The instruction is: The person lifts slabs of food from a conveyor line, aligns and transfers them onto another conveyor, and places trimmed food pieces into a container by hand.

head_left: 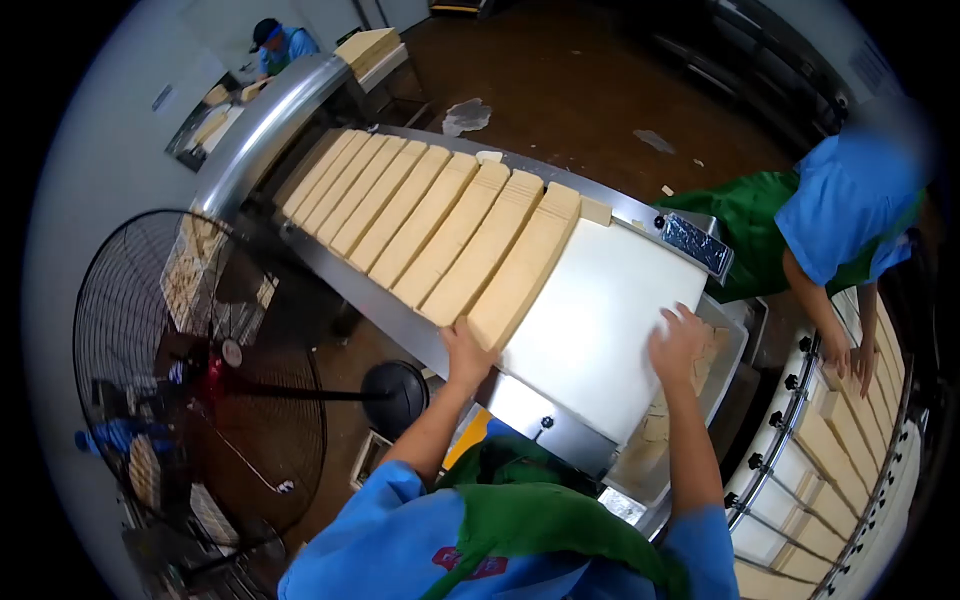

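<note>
A row of long, pale yellow slabs [430, 225] lies crosswise on a conveyor with a white belt [610, 300]. My left hand [467, 355] is at the near end of the last slab [530, 265] in the row, its fingers bent against that end. To the right, my right hand [677, 345] is held over the belt's right edge with its fingers apart and nothing in them. A small pale offcut [596, 211] sits by the far end of the last slab.
Beyond the belt's end is a bin [728, 350] with pale scraps. A co-worker in a green apron [735, 225] handles slabs on a second conveyor [790, 400] at right. A large fan [200, 370] stands at left. Another person [285, 45] works at the back.
</note>
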Demonstrator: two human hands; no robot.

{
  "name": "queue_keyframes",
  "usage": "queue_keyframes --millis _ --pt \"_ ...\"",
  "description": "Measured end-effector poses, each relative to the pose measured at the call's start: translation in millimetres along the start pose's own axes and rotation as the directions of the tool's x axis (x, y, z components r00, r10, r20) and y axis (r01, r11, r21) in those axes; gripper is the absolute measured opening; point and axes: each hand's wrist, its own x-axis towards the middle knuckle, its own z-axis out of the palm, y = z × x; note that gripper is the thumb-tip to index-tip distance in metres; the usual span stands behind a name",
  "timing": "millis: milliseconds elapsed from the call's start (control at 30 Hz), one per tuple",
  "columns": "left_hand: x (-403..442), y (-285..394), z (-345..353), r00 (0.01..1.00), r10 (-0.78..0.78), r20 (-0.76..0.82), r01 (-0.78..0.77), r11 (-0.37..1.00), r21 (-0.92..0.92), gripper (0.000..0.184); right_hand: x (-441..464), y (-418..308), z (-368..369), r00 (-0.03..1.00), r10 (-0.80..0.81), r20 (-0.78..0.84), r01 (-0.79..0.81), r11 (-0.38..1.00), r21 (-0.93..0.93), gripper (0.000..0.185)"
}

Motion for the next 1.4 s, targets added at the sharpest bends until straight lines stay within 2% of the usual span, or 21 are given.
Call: queue_keyframes --millis 67,167,233,333,467,533,667,700,800,833,867,933,967,1033,1100,1133,1167,1233,1267,1367,1400 --pt "1 8 -2 0.999 0.042 0.027 -0.043 0.999 0.032 0.084 21 -27 49 0.997 0.009 0.07 -0.01 1.0 0.01 0.062" --pt "5 16 -11 0.988 0.037 0.149 -0.028 0.998 -0.063 0.087 67 -80 90 0.948 0.156 0.277 -0.134 0.986 -0.095 0.075" --pt "6 16 -14 0.979 0.082 0.185 -0.084 0.996 0.003 0.087 104 -115 105 0.91 0.214 0.355 -0.197 0.977 -0.084 0.075" --pt "8 20 -18 0.968 0.104 0.227 -0.123 0.99 0.071 0.09 151 -154 124 0.885 0.232 0.404 -0.204 0.973 -0.11 0.07" --pt "11 21 -21 0.954 0.121 0.273 -0.153 0.983 0.099 0.093 193 -182 142 0.892 0.238 0.383 -0.2 0.97 -0.138 0.066" --pt "15 22 -23 0.945 0.116 0.307 -0.155 0.982 0.107 0.094 202 -191 142 0.844 0.314 0.435 -0.208 0.939 -0.275 0.065" --pt "16 22 -22 0.926 0.114 0.36 -0.171 0.977 0.131 0.091 204 -191 120 0.743 0.445 0.5 -0.368 0.896 -0.25 0.066" --pt "18 23 -21 0.918 0.101 0.384 -0.162 0.978 0.131 0.091 200 -184 114 0.738 0.506 0.447 -0.44 0.863 -0.25 0.07" --pt "14 24 -23 0.871 0.271 0.41 -0.314 0.948 0.04 0.086 170 -147 81 0.701 0.651 0.292 -0.6 0.759 -0.252 0.076" --pt "12 30 -25 0.836 0.29 0.466 -0.339 0.941 0.022 0.086 160 -131 63 0.636 0.695 0.334 -0.662 0.714 -0.227 0.085" --pt "9 32 -21 0.777 0.374 0.507 -0.417 0.908 -0.031 0.086 143 -112 50 0.602 0.745 0.287 -0.709 0.664 -0.238 0.085" --pt "-3 60 -24 0.648 0.428 0.631 -0.433 0.888 -0.158 0.089 105 -76 30 0.621 0.77 0.145 -0.741 0.637 -0.211 0.091" --pt "-10 70 -16 0.583 0.468 0.664 -0.47 0.861 -0.195 0.089 91 -67 13 0.593 0.795 0.129 -0.769 0.607 -0.202 0.092" --pt "-27 88 -2 0.652 0.354 0.671 -0.507 0.861 0.039 0.09 64 -52 -14 0.512 0.852 0.112 -0.844 0.523 -0.121 0.093" --pt "-33 98 13 0.639 0.378 0.67 -0.505 0.863 -0.005 0.086 30 -37 -32 0.436 0.899 0.047 -0.9 0.434 0.045 0.091" --pt "-40 106 18 0.638 0.413 0.65 -0.514 0.857 -0.041 0.082 10 -28 -47 0.399 0.917 0.018 -0.916 0.398 0.053 0.091" --pt "-48 116 22 0.604 0.439 0.665 -0.543 0.838 -0.06 0.082 -9 -20 -61 0.366 0.93 -0.032 -0.914 0.365 0.176 0.089" --pt "-66 135 29 0.598 0.582 0.552 -0.584 0.787 -0.198 0.078 -47 -8 -95 0.303 0.942 -0.144 -0.87 0.335 0.362 0.081" --pt "-77 144 37 0.571 0.6 0.56 -0.602 0.77 -0.212 0.078 -68 0 -116 0.277 0.947 -0.162 -0.871 0.319 0.374 0.081" --pt "-116 180 55 0.473 0.728 0.495 -0.669 0.663 -0.336 0.076 -132 15 -186 0.156 0.906 -0.393 -0.827 0.338 0.449 0.071" --pt "-132 199 55 0.41 0.772 0.485 -0.686 0.612 -0.394 0.076 -154 22 -208 0.113 0.886 -0.451 -0.809 0.345 0.476 0.068"
